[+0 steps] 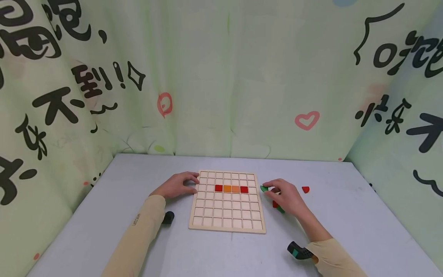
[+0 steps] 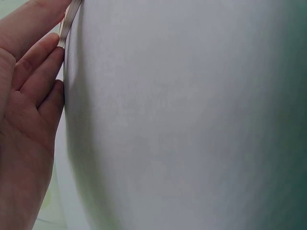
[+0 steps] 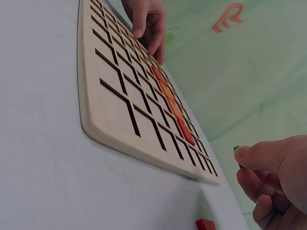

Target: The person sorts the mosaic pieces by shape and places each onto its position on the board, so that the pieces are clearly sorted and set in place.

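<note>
A wooden grid board (image 1: 227, 230) lies on the table with a short row of coloured tiles in its upper half. Two orange tiles (image 1: 231, 189) sit side by side between a red tile (image 1: 219, 188) and another red tile (image 1: 243, 189). My left hand (image 1: 178, 185) rests its fingers along the board's left edge. Just off the right side of the board, my right hand (image 1: 285, 196) pinches a small green piece (image 1: 264, 188) between thumb and fingers. In the right wrist view only a sliver of that green piece (image 3: 236, 149) shows past the thumb.
Under the right hand, a red piece (image 1: 275, 204) and a green piece (image 1: 280, 209) lie on the white table (image 1: 214, 254). Farther right is one more red piece (image 1: 305, 189). Printed curtains (image 1: 263, 77) hang behind the table and at both sides.
</note>
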A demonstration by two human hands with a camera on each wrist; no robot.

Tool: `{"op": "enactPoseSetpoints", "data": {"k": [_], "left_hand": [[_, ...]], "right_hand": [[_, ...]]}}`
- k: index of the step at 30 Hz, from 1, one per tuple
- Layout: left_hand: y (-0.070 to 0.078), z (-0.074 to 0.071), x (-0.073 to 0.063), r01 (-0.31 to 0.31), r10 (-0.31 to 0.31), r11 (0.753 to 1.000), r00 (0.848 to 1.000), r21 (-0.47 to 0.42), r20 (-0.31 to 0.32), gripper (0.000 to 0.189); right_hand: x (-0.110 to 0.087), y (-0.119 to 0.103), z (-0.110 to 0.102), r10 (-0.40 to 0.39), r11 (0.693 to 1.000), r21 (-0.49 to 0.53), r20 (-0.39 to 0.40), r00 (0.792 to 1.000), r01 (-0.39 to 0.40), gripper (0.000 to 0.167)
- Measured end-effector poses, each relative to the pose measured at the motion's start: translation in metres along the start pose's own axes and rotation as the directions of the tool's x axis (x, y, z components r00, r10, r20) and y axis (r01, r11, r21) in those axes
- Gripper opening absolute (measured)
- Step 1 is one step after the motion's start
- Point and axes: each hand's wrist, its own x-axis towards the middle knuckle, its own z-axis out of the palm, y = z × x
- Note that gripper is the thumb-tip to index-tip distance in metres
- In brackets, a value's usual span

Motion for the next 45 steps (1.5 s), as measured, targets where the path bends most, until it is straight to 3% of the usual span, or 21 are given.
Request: {"op": "enactPoseSetpoints", "data": {"k": [15,22,40,45], "left_hand": [[0.0,0.0,0.0,0.003,-0.003,1.0,1.0,0.003,0.0,0.026],[-0.002,0.0,0.0,-0.027,0.027,1.0,1.0,0.003,0.002,0.025],[-0.002,0.0,0.0,-0.014,0.014,1.0,1.0,0.004,-0.001,0.025],[-0.001,0.0,-0.001,-0.016,0.016,1.0,1.0,0.003,-0.001,0.026]], "right_hand": [[0.015,-0.033,0.023,-0.112,0.993,0.044,0.054,0.992,0.11,0.023],[0.02,-0.044,0.035,-0.117,0.993,0.042,0.089,0.989,0.113,0.022],[0.025,-0.065,0.058,-0.194,0.981,0.05,0.1,0.976,0.189,0.021],[0.027,-0.074,0.066,-0.196,0.979,0.076,0.135,0.971,0.187,0.02]]}}
